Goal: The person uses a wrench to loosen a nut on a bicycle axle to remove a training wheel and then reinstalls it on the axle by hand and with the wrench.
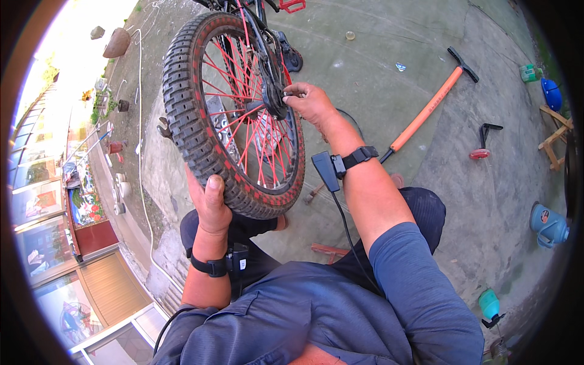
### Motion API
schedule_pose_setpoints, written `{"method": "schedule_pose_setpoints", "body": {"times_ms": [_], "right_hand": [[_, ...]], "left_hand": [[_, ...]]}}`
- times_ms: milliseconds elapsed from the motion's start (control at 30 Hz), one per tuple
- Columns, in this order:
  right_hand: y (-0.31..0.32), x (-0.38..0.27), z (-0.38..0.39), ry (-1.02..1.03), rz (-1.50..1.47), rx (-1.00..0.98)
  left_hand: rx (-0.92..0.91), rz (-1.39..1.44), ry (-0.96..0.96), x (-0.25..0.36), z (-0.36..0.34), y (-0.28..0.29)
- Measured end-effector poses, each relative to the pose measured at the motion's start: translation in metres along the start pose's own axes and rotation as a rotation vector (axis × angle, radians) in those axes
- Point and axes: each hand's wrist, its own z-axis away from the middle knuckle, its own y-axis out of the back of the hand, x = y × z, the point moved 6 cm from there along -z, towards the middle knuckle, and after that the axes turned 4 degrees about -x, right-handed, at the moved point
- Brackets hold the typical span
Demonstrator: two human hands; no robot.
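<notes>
A bicycle wheel [196, 143] with a knobby black tire, red markings and red spokes stands tilted in front of me, still joined to the bike frame [260, 38]. My left hand [210, 204] grips the tire at its lower left, thumb on the near side and fingers hidden behind the rubber. At the hub's right side is a dark axle bracket [275, 97]. My right hand [311, 106] pinches at the axle end there, with thumb and index finger together; the small part between them is too small to name.
An orange hand pump [426, 109] lies on the concrete to the right. Beyond it are a black post with a red disc [480, 152], a blue jug [546, 225] and a wooden stool [555, 139]. A white hose [141, 134] runs along the left, near house windows.
</notes>
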Motion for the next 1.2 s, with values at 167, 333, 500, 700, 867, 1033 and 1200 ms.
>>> {"method": "schedule_pose_setpoints", "body": {"times_ms": [167,333,500,700,867,1033,1200], "right_hand": [[-0.003,-0.019,0.014,0.023,0.041,-0.047],[0.001,-0.026,0.017,0.181,0.255,-0.019],[0.000,-0.023,0.017,0.143,0.288,0.016],[-0.001,-0.023,0.018,0.123,0.301,0.021],[-0.001,-0.027,0.021,0.222,0.429,0.092],[-0.003,-0.018,0.018,0.144,0.342,0.071],[-0.004,-0.009,0.015,0.108,0.255,0.036]], "left_hand": [[0.022,0.033,0.031,0.001,-0.003,0.002],[0.026,0.102,0.068,0.007,-0.011,-0.003],[0.002,0.126,0.126,0.012,-0.013,-0.003],[0.017,0.132,0.110,0.011,-0.015,-0.002],[0.031,0.108,0.089,0.002,-0.010,0.001],[0.078,0.092,0.093,-0.003,0.001,0.002],[0.055,0.238,0.160,-0.011,0.006,0.002]]}}
